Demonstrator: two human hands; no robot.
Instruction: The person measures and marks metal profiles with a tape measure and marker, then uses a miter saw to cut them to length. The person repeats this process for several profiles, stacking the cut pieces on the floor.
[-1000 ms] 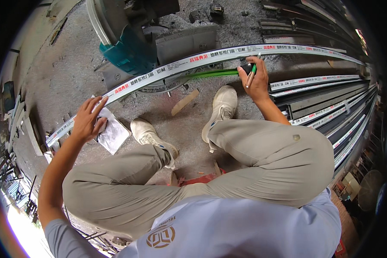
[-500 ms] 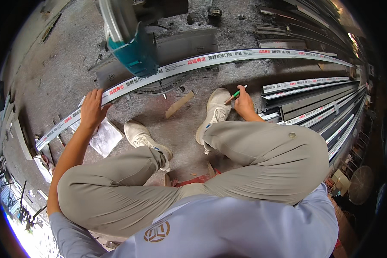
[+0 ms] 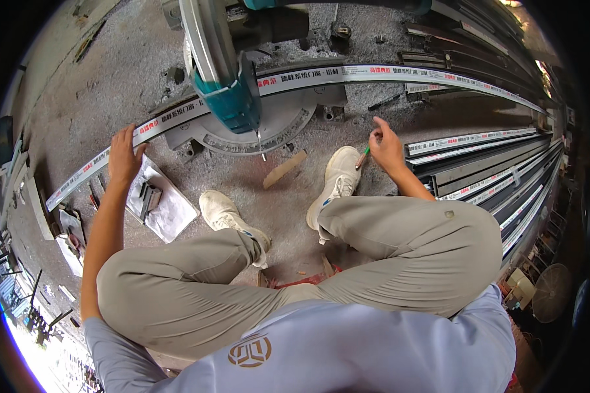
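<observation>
I've the long white-faced strip (image 3: 301, 77) lying across the saw base (image 3: 296, 123), passing behind the teal saw head (image 3: 228, 108). Main risk, imo: only my L hand (image 3: 123, 157) touches it, so a knock cd slide or swivel it; fingers drifting right wd near the saw. L fingers lie over its left part; can't tell if gripping or just resting. R hand (image 3: 388, 149) is half-curled, holding a green pen (image 3: 363, 158), apart from strip. Long axis runs L–R: left end points left & near, other end far right, beyond the profile stack (image 3: 485, 160); bow's prob. lens.
</observation>
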